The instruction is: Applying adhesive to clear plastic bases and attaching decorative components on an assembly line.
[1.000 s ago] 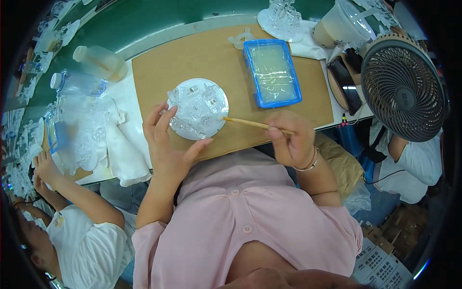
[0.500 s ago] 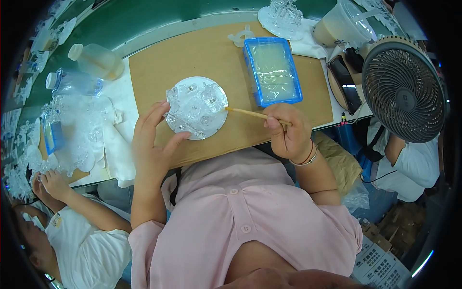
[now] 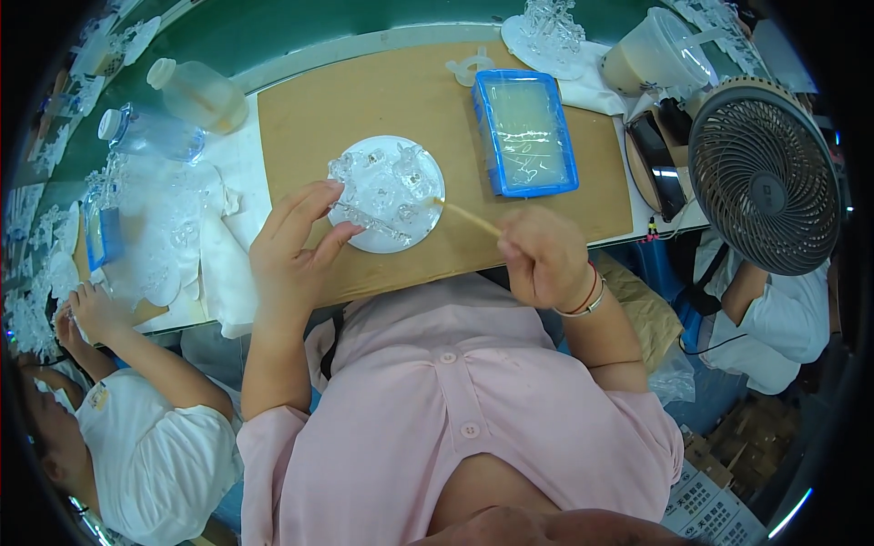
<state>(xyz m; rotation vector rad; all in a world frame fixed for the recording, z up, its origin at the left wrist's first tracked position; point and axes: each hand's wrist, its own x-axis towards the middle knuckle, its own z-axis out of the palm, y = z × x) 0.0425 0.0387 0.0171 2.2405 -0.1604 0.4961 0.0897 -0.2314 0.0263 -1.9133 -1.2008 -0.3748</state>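
A round white disc (image 3: pixel 428 164) lies on the brown board with a cluster of clear, branching plastic pieces (image 3: pixel 387 187) on it. At its left edge is my left hand (image 3: pixel 296 241), thumb and fingers curled and spaced around the near-left side of the clear pieces, seeming to steady them. My right hand (image 3: pixel 546 259) is closed around a thin, pale wooden stick-like brush (image 3: pixel 469 217). The brush slants left, and its darker tip reaches the disc's right edge by the clear pieces. Exact contact at the tip is too small to make out.
Right of the disc stands a blue-rimmed box (image 3: pixel 528 136) of pale, clear contents. A fan (image 3: pixel 765 177), a phone (image 3: pixel 655 164) and a plastic tub (image 3: pixel 655 55) stand farther right. Bottles (image 3: pixel 205 96) and clear parts (image 3: pixel 164 214) lie left, beside a co-worker's hands (image 3: pixel 91 314).
The view has shifted slightly. My right hand has turned, hiding more of the brush's handle, and the brush tip stays at the disc's right side. My left hand keeps its place by the clear pieces.
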